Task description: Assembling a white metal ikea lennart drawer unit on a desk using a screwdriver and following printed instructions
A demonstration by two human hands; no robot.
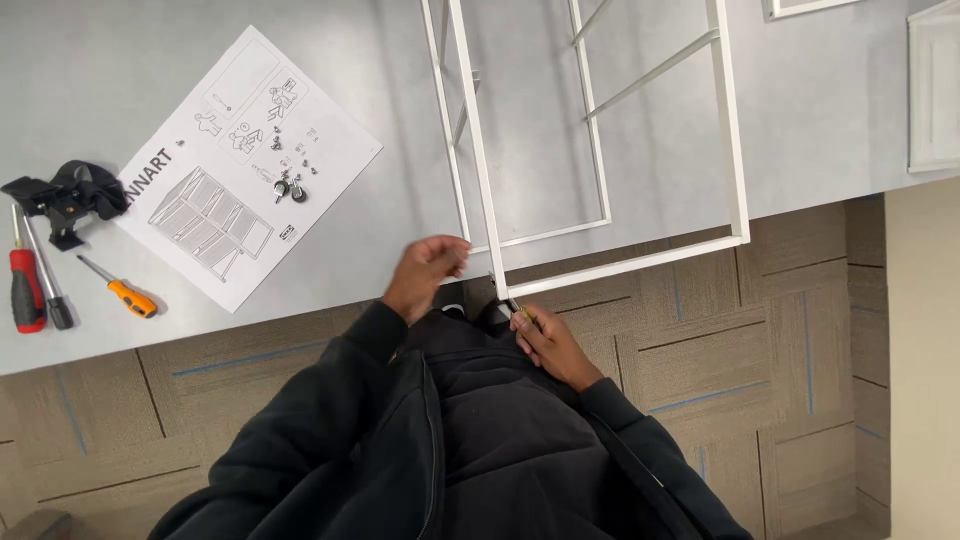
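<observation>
A white metal frame point(610, 270) lies on the grey table point(120, 60), and its near corner sticks out past the table edge. My left hand point(425, 275) is blurred, with curled fingers pinched together right beside the frame's left upright bar. Whether it holds anything does not show. My right hand point(548, 342) is below the table edge at the frame's near corner. It is closed on a small tool with a yellowish part point(526, 318) that touches that corner. My black jacket fills the lower middle of the view.
An assembly instruction sheet point(245, 160) lies on the table's left with several small screws point(288, 185) on it. A red-handled screwdriver point(25, 290), a black one point(52, 295), a small orange one point(125, 295) and a black strap bundle point(70, 195) lie far left. Carpet tiles point(780, 350) are below.
</observation>
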